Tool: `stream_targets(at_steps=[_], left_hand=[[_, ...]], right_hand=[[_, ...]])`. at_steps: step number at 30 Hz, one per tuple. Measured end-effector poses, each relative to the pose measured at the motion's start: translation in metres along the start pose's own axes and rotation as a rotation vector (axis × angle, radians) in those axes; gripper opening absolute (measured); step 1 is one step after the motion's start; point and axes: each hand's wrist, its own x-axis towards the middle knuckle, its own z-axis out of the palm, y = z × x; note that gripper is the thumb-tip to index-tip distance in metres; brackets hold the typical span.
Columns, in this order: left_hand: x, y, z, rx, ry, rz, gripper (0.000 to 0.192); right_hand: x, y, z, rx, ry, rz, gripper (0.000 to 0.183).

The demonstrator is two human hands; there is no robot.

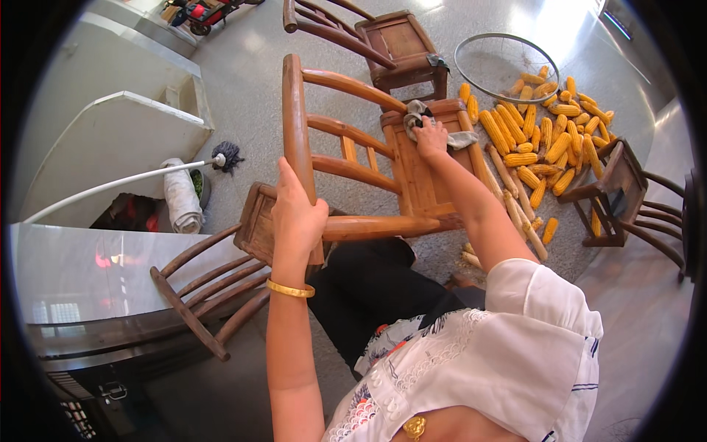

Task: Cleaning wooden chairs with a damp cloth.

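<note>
A wooden chair [353, 143] stands before me, its ladder-style back turned towards my left. My left hand [298, 212] grips the thick top rail of the backrest near its lower corner. On the chair's wooden seat [422, 177], my right hand [431, 138] presses a grey cloth [461, 139] near the far edge. Part of the cloth is bunched under and beyond the fingers, and a loose end trails to the right. A gold bangle [291, 289] circles my left wrist.
Corn cobs [552, 132] lie heaped on the floor at right, with a metal wheel rim [461, 69] over some. Other wooden chairs stand behind [395, 41], at right [613, 193] and at lower left [207, 298]. A white-handled mop [127, 185] leans at left beside a rolled white sack [181, 199].
</note>
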Motion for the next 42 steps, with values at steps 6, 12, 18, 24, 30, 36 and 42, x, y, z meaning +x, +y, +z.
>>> stream_targets(at_steps=[6, 12, 18, 24, 30, 36, 42], left_hand=[[0.002, -0.004, -0.001, -0.007, -0.007, 0.006, 0.077], [0.006, -0.006, 0.004, -0.041, 0.024, 0.032, 0.078], [0.008, -0.01, 0.006, -0.04, 0.009, -0.012, 0.078], [0.012, -0.005, 0.008, -0.049, 0.011, 0.015, 0.077], [0.012, -0.012, 0.008, -0.043, 0.012, 0.029, 0.079], [0.008, -0.007, 0.005, -0.036, -0.001, 0.016, 0.08], [0.006, -0.01, 0.005, -0.045, 0.011, 0.022, 0.078]], right_hand=[[-0.039, -0.006, -0.014, 0.021, -0.083, -0.138, 0.016], [-0.09, 0.0, -0.028, 0.086, -0.179, -0.176, 0.029], [-0.093, 0.01, -0.061, 1.605, -0.918, 0.32, 0.055], [-0.068, 0.059, -0.075, 1.667, -0.733, 0.23, 0.067], [-0.068, 0.078, -0.089, -0.117, -0.447, -0.324, 0.072], [-0.103, 0.079, -0.098, -0.322, -0.332, -0.622, 0.07], [-0.075, 0.089, -0.096, -0.321, -0.385, -0.824, 0.088]])
